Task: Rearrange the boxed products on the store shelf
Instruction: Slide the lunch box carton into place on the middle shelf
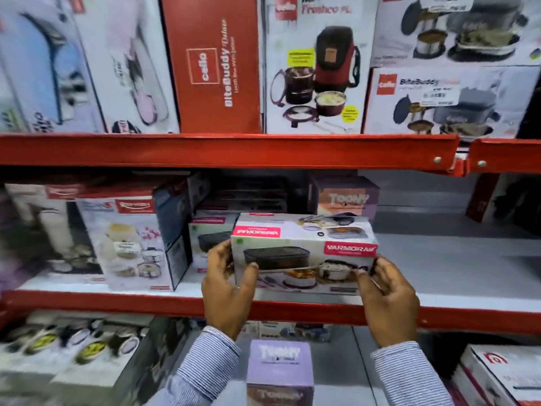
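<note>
A white Varmora lunch-box carton with red labels is held over the front of the middle shelf. My left hand grips its left end and my right hand grips its right end. Directly behind it to the left sits a matching Varmora box. A purple Toony box stands at the back of the same shelf.
Left on the middle shelf are a white Refresh box and a dark box. The top shelf holds Cello cartons, one red. Red shelf beams run across. Below, another purple Toony box stands between my sleeves.
</note>
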